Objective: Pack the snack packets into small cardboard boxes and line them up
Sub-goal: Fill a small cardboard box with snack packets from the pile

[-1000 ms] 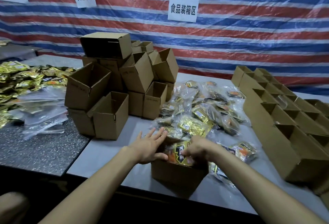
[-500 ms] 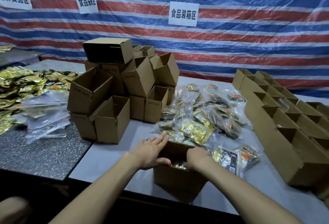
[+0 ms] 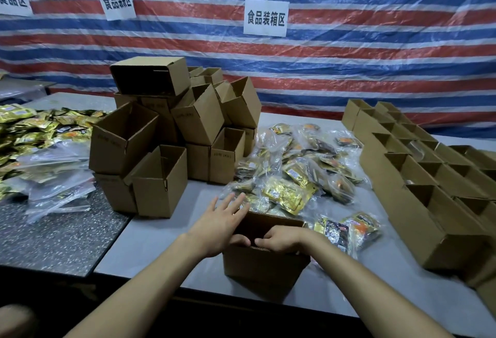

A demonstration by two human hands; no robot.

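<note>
A person's two hands work a small cardboard box at the near edge of a pale worktop, at 6 o'clock in the view. The left hand lies flat against the box's left wall, fingers straight and spread, thumb resting on the near rim. The right hand curls its fingers over that same rim and grips it; what the box contains is hidden in shadow.

Snack packets – gold and dark foil in clear bags – lie heaped just beyond the box at 12 to 1 o'clock, and one bagged bundle sits touching its right side at 3 o'clock. A loose stack of empty boxes rises at 10 to 11 o'clock. Rows of open boxes stand lined up from 2 to 4 o'clock. More gold packets cover a speckled worktop at 9 o'clock. Behind hangs a red, white and blue striped tarp bearing paper signs.
</note>
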